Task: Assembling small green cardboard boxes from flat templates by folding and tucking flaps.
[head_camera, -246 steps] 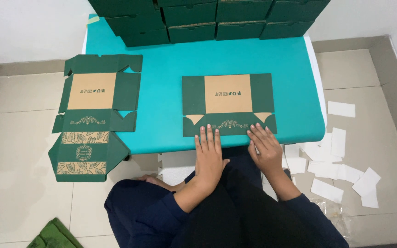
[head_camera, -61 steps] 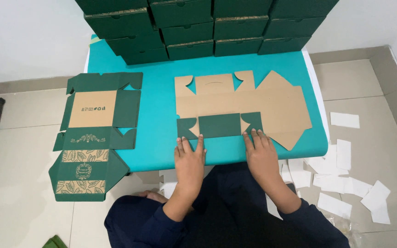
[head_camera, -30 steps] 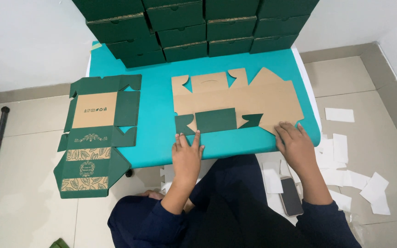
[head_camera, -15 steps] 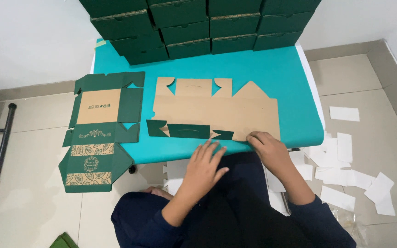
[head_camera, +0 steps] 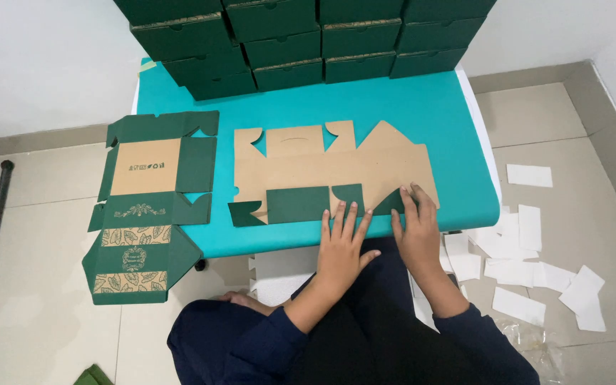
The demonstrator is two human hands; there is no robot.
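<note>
Flat box blank (head_camera: 329, 171) brown side up on teal table (head_camera: 422, 107); both hands (head_camera: 344, 239) (head_camera: 416, 224) open, flat, pressing near edge.

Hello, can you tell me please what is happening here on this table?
A person sits at a turquoise table and works on a flat cardboard box blank, brown side up. The left hand and the right hand press down its green near flaps, folded over the brown side. Another flat green blank lies to the left, hanging over the table edge. Finished green boxes are stacked at the far end. White paper strips lie on the floor.
</note>
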